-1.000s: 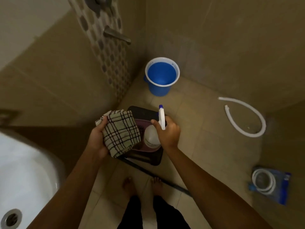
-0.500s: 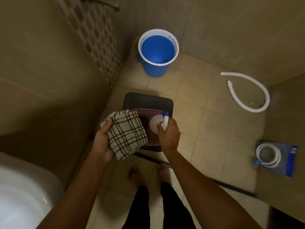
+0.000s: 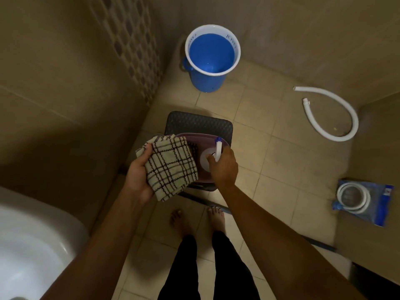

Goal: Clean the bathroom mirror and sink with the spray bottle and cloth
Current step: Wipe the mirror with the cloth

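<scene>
Down to the left of both hands, the white sink (image 3: 32,241) is curving into the corner. Beyond the grips, the blue bucket (image 3: 211,59) is standing on the tiled floor (image 3: 270,148), and directly beneath them a dark stool (image 3: 194,123) is carrying a purple basin (image 3: 194,137). The left hand (image 3: 138,174) is gripping the checked cloth (image 3: 171,166), fingers curled round its edge. The right hand (image 3: 224,167) is wrapping tightly round the spray bottle (image 3: 218,148), nozzle pointing away, over the basin.
</scene>
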Demonstrator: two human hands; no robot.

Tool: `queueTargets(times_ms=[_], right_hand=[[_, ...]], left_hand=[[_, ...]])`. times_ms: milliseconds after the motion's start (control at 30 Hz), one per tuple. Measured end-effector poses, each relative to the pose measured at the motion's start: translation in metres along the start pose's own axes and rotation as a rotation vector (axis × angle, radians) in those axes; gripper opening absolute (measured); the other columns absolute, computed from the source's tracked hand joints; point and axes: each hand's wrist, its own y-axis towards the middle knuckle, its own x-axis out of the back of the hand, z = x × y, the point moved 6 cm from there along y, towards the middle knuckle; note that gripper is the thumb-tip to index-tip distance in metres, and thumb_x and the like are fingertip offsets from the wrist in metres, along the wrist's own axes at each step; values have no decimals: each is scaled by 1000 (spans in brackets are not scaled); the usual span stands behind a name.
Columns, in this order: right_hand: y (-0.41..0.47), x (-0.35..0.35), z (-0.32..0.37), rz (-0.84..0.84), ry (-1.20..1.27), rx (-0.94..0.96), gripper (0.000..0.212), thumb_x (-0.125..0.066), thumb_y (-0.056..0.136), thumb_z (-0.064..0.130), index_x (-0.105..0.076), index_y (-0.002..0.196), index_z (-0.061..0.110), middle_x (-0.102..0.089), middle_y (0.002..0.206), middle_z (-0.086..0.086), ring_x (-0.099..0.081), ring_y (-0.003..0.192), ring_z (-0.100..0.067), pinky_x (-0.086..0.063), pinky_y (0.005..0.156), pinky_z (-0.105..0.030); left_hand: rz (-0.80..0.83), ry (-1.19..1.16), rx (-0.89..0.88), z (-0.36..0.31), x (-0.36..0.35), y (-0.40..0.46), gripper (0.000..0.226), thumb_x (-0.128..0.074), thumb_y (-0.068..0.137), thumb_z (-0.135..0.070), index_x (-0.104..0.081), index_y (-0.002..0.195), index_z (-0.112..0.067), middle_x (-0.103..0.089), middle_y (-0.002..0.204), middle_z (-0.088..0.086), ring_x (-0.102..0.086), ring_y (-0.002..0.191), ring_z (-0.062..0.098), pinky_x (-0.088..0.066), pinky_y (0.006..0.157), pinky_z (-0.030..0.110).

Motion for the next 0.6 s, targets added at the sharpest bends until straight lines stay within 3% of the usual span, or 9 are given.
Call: queueTargets(times_ms=[133, 233, 300, 400, 467, 600], right_hand=[[-5, 34, 23, -202, -8, 212, 52, -72, 82, 46, -56, 116, 9, -61, 111, -8, -58, 101, -25, -51, 88, -39], [-19, 64, 58, -202, 191, 380, 40, -69, 88, 43, -60, 110, 10, -62, 105, 0, -59, 96, -14, -48, 81, -26], [-32, 75, 90, 116, 503, 291, 34, -63, 94, 40, -65, 107, 9, -68, 98, 3, -64, 89, -6, -47, 76, -19], [-65, 79, 133, 775, 815, 95, 44, -51, 91, 50, -65, 117, 16, -74, 107, 3, -69, 100, -7, -54, 79, -21], [-83, 92, 150, 979, 864, 78, 51, -52, 84, 55, -64, 120, 20, -74, 112, 1, -69, 106, -14, -57, 81, -28], [-115, 118, 180, 1196, 923, 125, 67, -82, 71, 41, -61, 128, 11, -67, 126, -16, -63, 118, -31, -53, 96, -47]], left_hand=[[20, 4, -24, -9, -15, -15, 53, -37, 104, -40, -83, 83, -22, -77, 102, 7, -75, 93, 24, -62, 73, 41], [53, 17, -24, -17, -32, -31, 56, -35, 104, -41, -83, 83, -22, -78, 100, 7, -75, 91, 24, -62, 72, 40], [65, 31, -36, -25, -44, -45, 53, -37, 103, -41, -83, 85, -21, -77, 102, 8, -74, 93, 24, -62, 73, 38], [91, 72, -60, -39, -62, -70, 51, -39, 102, -44, -82, 91, -19, -76, 108, 10, -73, 97, 26, -59, 83, 41], [97, 107, -86, -51, -73, -91, 49, -41, 101, -44, -82, 92, -17, -75, 108, 12, -73, 96, 27, -58, 86, 42], [121, 214, -178, -82, -87, -145, 41, -50, 95, -41, -75, 112, -12, -72, 114, 17, -71, 101, 32, -60, 83, 44]])
